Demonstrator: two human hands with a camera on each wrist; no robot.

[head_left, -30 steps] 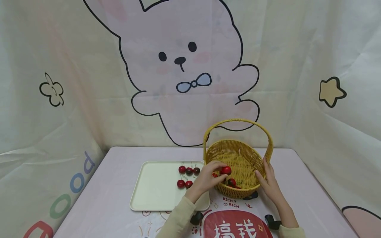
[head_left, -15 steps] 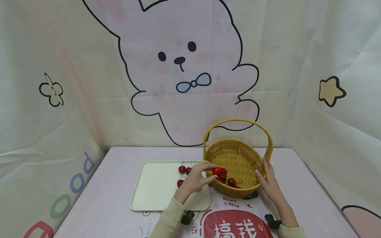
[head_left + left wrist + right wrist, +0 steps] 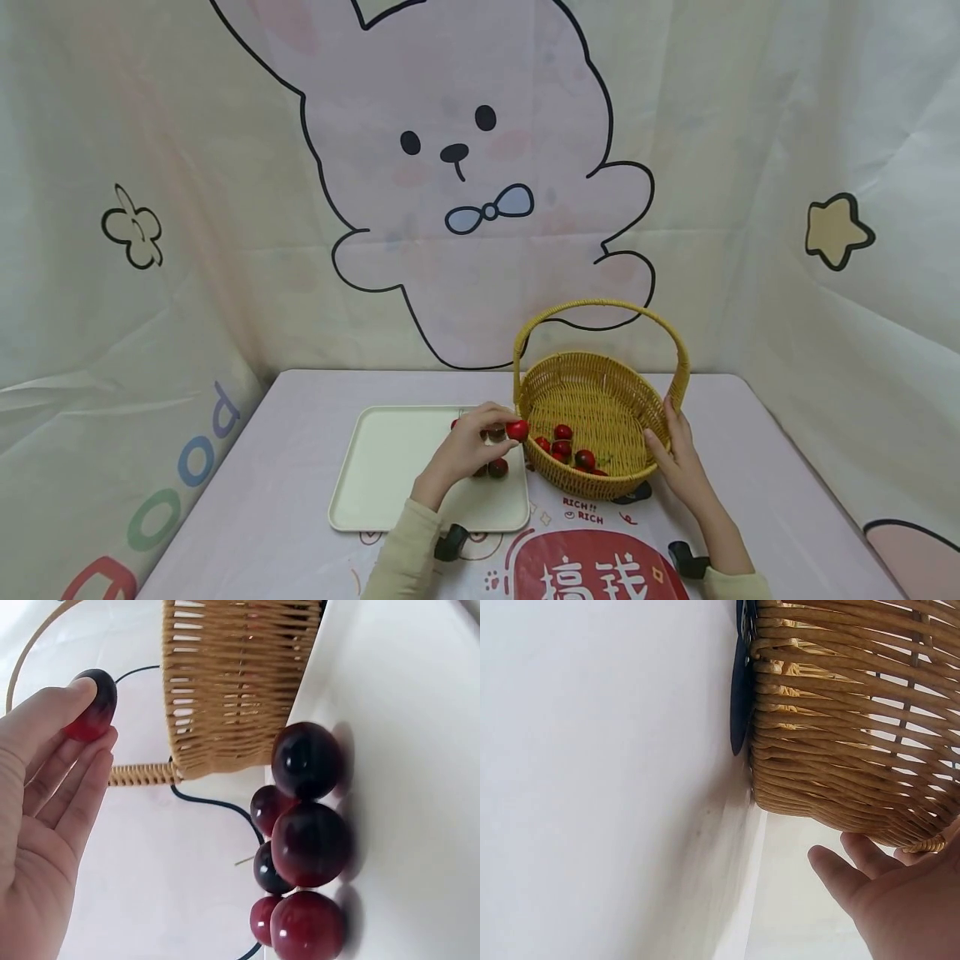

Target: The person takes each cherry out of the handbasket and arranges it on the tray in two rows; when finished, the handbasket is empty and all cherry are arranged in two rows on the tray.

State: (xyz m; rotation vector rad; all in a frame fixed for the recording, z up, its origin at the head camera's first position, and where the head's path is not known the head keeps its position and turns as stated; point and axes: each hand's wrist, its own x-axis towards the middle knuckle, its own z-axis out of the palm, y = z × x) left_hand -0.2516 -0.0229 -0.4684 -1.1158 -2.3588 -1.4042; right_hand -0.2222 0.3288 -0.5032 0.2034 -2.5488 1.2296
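My left hand [image 3: 467,450] pinches a dark red cherry [image 3: 517,430] between thumb and fingers, just left of the wicker basket's rim and above the tray's right side. In the left wrist view this cherry [image 3: 101,720] shows nearly black on top. Below, several cherries [image 3: 311,844] stand in two rows on the cream tray [image 3: 390,492], partly hidden by the hand in the head view. More cherries [image 3: 584,459] lie low in the yellow basket [image 3: 592,383]. My right hand [image 3: 686,471] grips the basket's right rim near the handle base, thumb at the rim, fingers outside.
The basket's tall arched handle [image 3: 600,302] rises above it. Tray and basket stand side by side on a table [image 3: 780,517] with a printed white cover. A printed cloth [image 3: 720,275] hangs behind and at both sides.
My left hand has moved left with the cherry, from above the basket's inside, past its rim, to above the tray. The right hand and the basket stay in place.
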